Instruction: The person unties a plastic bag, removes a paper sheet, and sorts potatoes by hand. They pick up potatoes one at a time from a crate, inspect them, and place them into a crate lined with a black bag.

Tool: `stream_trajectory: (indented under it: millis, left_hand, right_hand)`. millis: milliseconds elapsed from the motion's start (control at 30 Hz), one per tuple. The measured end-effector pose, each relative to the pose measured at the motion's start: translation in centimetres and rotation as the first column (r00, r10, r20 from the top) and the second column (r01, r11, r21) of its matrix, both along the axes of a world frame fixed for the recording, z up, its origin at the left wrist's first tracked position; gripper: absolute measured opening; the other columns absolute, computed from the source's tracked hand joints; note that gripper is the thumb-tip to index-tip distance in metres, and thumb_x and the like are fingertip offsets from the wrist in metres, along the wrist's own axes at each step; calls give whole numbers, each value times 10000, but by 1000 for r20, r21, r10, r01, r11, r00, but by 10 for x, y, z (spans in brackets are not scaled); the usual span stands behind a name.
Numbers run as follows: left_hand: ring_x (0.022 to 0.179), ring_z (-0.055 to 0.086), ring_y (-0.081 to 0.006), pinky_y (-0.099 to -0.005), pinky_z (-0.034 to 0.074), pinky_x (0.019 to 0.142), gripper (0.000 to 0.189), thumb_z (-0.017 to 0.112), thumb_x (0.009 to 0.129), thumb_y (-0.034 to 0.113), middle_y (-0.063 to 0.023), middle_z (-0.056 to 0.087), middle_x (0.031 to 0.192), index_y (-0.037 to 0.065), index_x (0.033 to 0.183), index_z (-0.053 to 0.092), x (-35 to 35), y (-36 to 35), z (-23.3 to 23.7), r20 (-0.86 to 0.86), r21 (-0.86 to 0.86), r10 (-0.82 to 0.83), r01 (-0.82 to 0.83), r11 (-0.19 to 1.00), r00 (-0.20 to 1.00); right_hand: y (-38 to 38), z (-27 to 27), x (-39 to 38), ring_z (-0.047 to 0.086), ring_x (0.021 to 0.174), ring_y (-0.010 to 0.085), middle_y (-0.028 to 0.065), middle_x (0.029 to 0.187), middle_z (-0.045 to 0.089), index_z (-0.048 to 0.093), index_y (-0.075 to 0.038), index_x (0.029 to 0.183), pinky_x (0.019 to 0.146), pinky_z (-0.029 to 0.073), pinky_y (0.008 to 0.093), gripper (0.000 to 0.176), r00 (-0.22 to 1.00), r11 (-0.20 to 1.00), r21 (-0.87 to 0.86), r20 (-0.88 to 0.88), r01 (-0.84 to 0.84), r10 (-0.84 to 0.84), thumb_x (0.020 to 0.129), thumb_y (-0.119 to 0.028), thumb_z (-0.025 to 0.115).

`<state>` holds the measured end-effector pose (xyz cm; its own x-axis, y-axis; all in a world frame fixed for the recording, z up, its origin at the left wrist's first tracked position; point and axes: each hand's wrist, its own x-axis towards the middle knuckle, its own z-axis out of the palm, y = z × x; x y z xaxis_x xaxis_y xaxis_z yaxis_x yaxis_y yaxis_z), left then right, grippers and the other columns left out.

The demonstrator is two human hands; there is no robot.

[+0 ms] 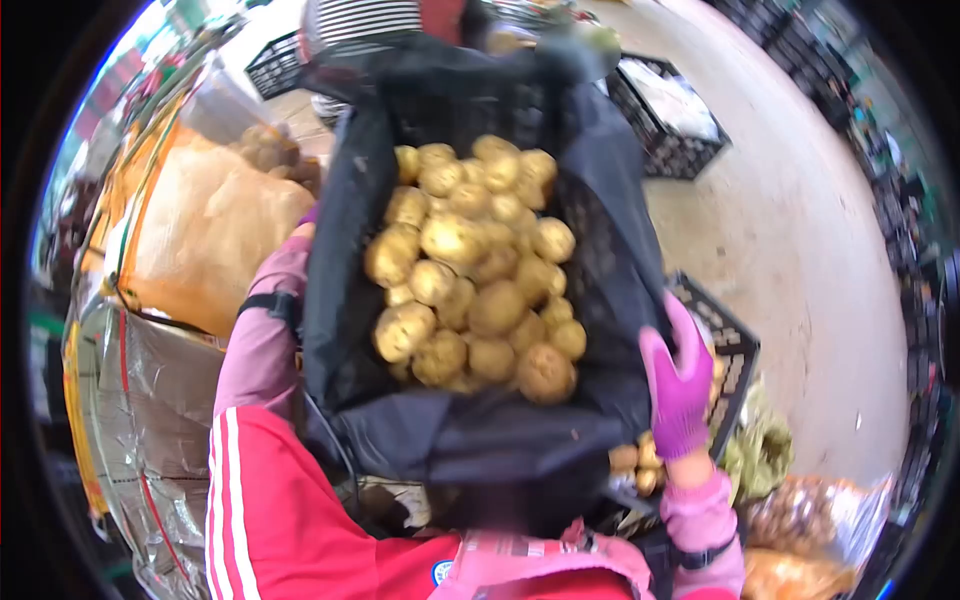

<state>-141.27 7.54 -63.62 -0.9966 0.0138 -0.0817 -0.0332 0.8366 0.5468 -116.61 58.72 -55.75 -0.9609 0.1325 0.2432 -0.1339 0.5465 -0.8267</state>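
Black cloth [612, 190] around heaped potatoes [475, 262] has its side edge in the right hand's [682, 392] grip, while the mostly hidden left hand's [309, 216] grip cannot be told.

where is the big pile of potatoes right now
In the head view, the big pile of potatoes is at the centre, inside the black lining, with the right hand by the lining's right edge.

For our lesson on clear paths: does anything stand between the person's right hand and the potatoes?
Yes: the side wall of the black liner stands between the right hand, at its outer edge, and the potatoes. Nothing visible covers them from above.
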Motion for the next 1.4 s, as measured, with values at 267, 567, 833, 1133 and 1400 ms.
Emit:
stream_trajectory:
  millis: [267, 567, 833, 1133, 1400]
  left_hand:
    - [961, 655, -259, -348, 522, 771, 292, 546, 939, 204, -176, 675, 1056, 12, 1142, 631, 22, -53, 41, -45, 290, 166, -146, 946, 985]
    - [1071, 631, -341, -391, 473, 933, 802, 673, 781, 594, -274, 670, 1034, -141, 1098, 611, 144, 172, 171, -121, -281, 66, -99, 955, 990]
    - [1368, 296, -486, -593, 372, 1018, 1160, 807, 635, 565, -199, 261, 1528, 41, 1483, 213, 104, 252, 111, -366, -781, -162, -208, 589, 916]
    - [858, 659, -337, -436, 539, 715, 161, 571, 835, 146, -149, 646, 944, 47, 932, 653, -6, 104, 101, -469, -654, -94, -275, 704, 878]
    - [1046, 619, -356, -419, 526, 848, 534, 561, 902, 381, -206, 598, 1196, 88, 1345, 513, -24, 48, 93, -234, 59, 213, -205, 977, 949]
  right_hand:
    - [24, -68, 23, 661, 990, 260, 184, 1015, 700, 650, 35, 1105, 873, 492, 330, 330, 990, 893, -450, -125, -6, -57, 929, -238, 594]
    - [206, -257, 127, 596, 1116, 308, 178, 1211, 622, 570, -34, 1270, 973, 459, 371, 449, 916, 923, 212, 180, 321, -360, 879, -243, 642]
    - [224, -219, 166, 611, 1058, 263, 174, 1143, 633, 584, 11, 1224, 929, 467, 353, 373, 888, 927, 189, 277, 324, -367, 905, -182, 600]
    - [156, -166, 114, 630, 1025, 236, 155, 1132, 648, 599, 31, 1193, 921, 485, 332, 320, 961, 983, 16, 209, 182, -182, 890, -72, 615]
    - [115, -119, 70, 636, 1026, 238, 157, 1118, 655, 610, 26, 1179, 923, 485, 334, 310, 979, 996, -10, 186, 86, -82, 877, -42, 603]
